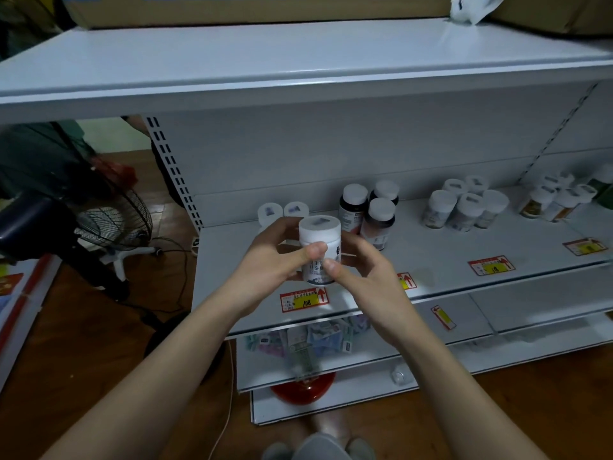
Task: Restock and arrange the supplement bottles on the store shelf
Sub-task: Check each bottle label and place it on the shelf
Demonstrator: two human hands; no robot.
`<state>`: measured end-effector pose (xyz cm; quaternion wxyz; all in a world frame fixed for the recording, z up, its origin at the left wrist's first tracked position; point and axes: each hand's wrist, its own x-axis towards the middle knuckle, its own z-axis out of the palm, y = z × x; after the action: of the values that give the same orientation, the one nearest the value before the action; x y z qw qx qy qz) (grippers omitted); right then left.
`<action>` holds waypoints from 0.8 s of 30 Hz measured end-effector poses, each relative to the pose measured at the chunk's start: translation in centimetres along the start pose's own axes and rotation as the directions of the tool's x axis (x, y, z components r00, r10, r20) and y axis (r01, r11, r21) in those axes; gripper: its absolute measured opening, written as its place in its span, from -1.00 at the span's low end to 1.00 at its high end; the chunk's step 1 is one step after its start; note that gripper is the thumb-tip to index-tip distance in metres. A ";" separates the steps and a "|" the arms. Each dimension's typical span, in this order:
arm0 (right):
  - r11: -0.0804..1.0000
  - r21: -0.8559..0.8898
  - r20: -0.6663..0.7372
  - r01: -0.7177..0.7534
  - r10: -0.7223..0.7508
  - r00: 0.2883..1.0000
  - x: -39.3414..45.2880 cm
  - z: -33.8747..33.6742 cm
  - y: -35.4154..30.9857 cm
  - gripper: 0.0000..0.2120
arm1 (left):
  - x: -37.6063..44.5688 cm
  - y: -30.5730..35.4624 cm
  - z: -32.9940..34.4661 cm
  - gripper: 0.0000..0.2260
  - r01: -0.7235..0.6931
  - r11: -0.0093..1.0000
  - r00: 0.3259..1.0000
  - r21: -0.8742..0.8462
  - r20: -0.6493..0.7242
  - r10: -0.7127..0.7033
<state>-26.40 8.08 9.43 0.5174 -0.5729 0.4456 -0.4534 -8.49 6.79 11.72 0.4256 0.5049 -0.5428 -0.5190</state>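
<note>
White supplement bottle (319,242) was up in the air, upright, right in front of the middle shelf (431,260), with both hands on it. Left hand (275,257) had its fingers curled round the left side and the thumb pressed across the label; right hand (361,263) gripped the right side, thumb tip meeting the front of the bottle just below the left thumb. Bottle sat above the shelf's front edge, not touching the shelf.

Closest to the camera were the person's feet on a brown wooden floor (99,343), plus a red round thing (303,388) tucked under the bottom shelf. One level up, a lower shelf held a heap of small colourful packets (308,336).

Along the front lip of the middle shelf were red-and-yellow price tags (304,300), one reading 108. Behind the held bottle, two more white bottles (282,210) stood against the back panel. To the right stood three dark bottles with white caps (371,210), then a cluster of white bottles (464,207), and further right another bunch (557,197), kinda blurry.

Off to the left on the floor stood a fan (112,224) with cables trailing from it. Above everything, the white top shelf (298,68) carried cardboard boxes (232,8) and some crumpled white plastic (471,9). Room looked pretty dim overall.
</note>
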 end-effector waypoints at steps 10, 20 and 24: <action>0.980 0.120 0.074 0.160 -0.169 0.983 1.6 -1.6 -1.7 -0.48 | 0.4 2.6 -1.1 -0.43 -0.243 0.963 0.967 0.116 0.110 0.230; 0.952 0.054 0.106 0.301 -0.305 0.946 1.7 -2.0 -3.2 -0.43 | -0.3 3.9 -0.9 -0.45 -0.315 0.947 0.937 0.063 0.180 0.299; 0.951 0.071 0.107 0.299 -0.306 0.946 1.6 -1.9 -3.3 -0.47 | -0.4 4.0 -0.8 -0.46 -0.320 0.946 0.936 0.054 0.175 0.307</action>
<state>-27.87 6.37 12.88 0.4823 -0.6458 0.3088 -0.5049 -8.10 6.87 15.75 0.4355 0.3843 -0.6704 -0.4617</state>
